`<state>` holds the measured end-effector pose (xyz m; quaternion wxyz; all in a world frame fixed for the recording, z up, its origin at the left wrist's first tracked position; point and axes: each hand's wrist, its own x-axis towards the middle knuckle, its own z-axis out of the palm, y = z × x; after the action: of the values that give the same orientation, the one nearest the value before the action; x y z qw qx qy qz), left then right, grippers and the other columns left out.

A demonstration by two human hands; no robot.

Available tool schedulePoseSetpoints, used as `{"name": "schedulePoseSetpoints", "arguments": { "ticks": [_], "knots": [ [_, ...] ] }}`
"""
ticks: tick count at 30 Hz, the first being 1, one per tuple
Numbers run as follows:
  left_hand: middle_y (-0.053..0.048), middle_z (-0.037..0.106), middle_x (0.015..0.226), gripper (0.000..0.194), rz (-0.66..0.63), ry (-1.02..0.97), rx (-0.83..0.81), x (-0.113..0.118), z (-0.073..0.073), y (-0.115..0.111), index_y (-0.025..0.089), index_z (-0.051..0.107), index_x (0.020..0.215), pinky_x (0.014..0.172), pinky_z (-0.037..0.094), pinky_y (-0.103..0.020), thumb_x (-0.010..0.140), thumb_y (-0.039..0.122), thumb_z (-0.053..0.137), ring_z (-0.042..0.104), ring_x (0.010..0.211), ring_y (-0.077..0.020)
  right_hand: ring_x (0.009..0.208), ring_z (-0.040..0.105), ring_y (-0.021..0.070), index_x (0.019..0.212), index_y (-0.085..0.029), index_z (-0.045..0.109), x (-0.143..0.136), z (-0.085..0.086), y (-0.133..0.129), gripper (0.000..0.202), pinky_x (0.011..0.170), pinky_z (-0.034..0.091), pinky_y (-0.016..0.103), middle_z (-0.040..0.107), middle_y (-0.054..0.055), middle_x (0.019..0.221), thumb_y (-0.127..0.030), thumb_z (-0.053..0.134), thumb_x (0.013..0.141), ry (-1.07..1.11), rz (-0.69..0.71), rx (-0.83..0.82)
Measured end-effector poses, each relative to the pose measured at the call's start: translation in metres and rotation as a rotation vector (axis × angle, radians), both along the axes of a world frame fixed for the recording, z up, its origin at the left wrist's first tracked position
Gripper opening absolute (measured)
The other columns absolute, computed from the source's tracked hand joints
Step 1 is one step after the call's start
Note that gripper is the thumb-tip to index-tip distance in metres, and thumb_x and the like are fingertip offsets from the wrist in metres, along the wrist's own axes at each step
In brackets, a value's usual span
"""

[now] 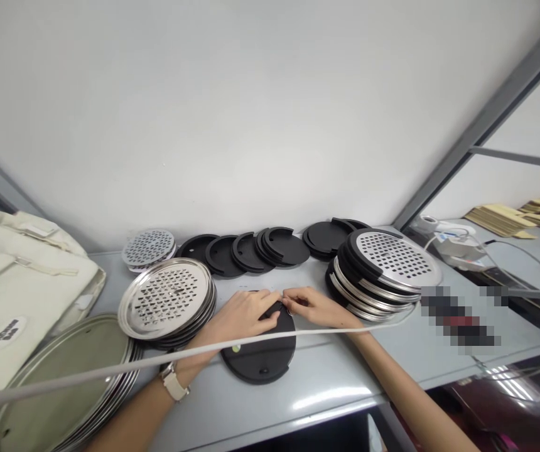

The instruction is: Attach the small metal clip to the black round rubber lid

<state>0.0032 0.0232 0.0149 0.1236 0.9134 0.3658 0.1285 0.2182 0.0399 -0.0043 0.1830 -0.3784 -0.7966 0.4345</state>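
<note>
A round black disc point(260, 358) with a small green-yellow sticker lies on the grey shelf at the centre. My left hand point(248, 314) rests over its upper part, fingers bent at the disc's far edge; a white watch is on that wrist. My right hand point(312, 306) is at the far right edge of the same disc, thumb and fingers pinched together close to my left fingertips. Something small and pale shows between the hands, too small to name. A white cable point(213, 346) crosses the view in front of both arms.
Stacked perforated metal discs point(171, 295) stand left, with large olive round trays point(70, 376) nearer. Black discs point(248, 251) line the wall. Another disc stack point(399, 257) stands right. A cream bag point(25, 301) lies far left, cardboard pieces point(500, 220) far right.
</note>
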Motion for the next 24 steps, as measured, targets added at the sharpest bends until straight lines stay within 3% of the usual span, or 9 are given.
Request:
{"name": "schedulePoseSetpoints", "arguments": {
  "ticks": [19, 24],
  "knots": [
    [-0.005, 0.065, 0.098, 0.024, -0.056, -0.076, -0.07, -0.0014, -0.0001, -0.0005, 0.021, 0.056, 0.114, 0.08, 0.044, -0.03, 0.093, 0.028, 0.045, 0.061, 0.091, -0.0199, 0.055, 0.029, 0.0094, 0.062, -0.018, 0.041, 0.0019, 0.0049, -0.0009, 0.041, 0.051, 0.023, 0.024, 0.03, -0.005, 0.058, -0.046, 0.039, 0.092, -0.058, -0.003, -0.035],
    [-0.005, 0.066, 0.099, 0.024, -0.052, -0.078, -0.073, -0.0005, 0.0008, -0.0005, 0.021, 0.056, 0.113, 0.081, 0.045, -0.031, 0.093, 0.027, 0.044, 0.062, 0.091, -0.0201, 0.057, 0.034, 0.0103, 0.065, -0.017, 0.046, 0.0014, 0.0057, -0.0007, 0.037, 0.054, 0.027, 0.024, 0.037, -0.004, 0.059, -0.04, 0.038, 0.093, -0.051, 0.01, -0.01]
  ]
}}
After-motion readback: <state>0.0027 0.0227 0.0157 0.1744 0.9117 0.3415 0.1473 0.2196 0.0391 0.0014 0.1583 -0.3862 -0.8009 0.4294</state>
